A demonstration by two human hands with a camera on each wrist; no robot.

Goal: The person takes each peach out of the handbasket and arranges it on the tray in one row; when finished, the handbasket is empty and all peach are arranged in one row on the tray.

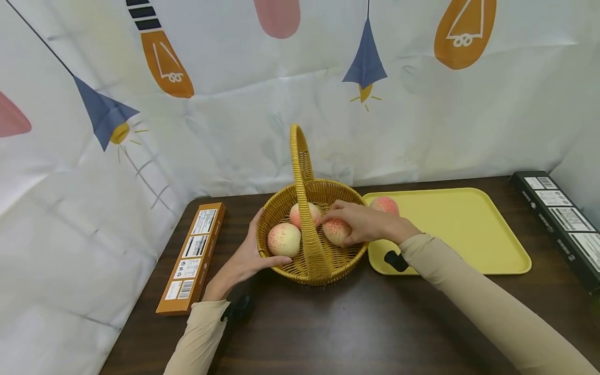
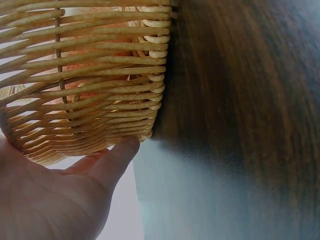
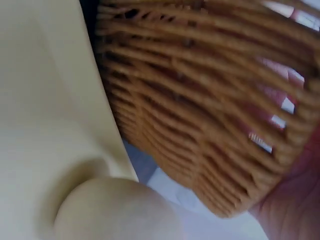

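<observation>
A yellow wicker basket (image 1: 316,271) with a tall arched handle stands on the dark table. My left hand (image 1: 246,258) holds it at the left, thumb over the front rim and fingers against the outer side; in the left wrist view this hand (image 2: 60,200) touches the weave. Reaching over the right rim, my right hand (image 1: 367,223) grips a peach (image 1: 336,232) inside the basket. Two more peaches lie left of it, one pale peach (image 1: 284,240) in front and a pinker peach (image 1: 300,214) partly behind the handle. The gripped peach's underside is hidden.
Right of the basket lies a yellow tray (image 1: 459,229) with one peach (image 1: 385,205) at its left end, partly behind my right hand. An orange box (image 1: 191,260) lies at the left, a black box (image 1: 558,219) at the far right. A printed cloth (image 1: 262,125) hangs behind.
</observation>
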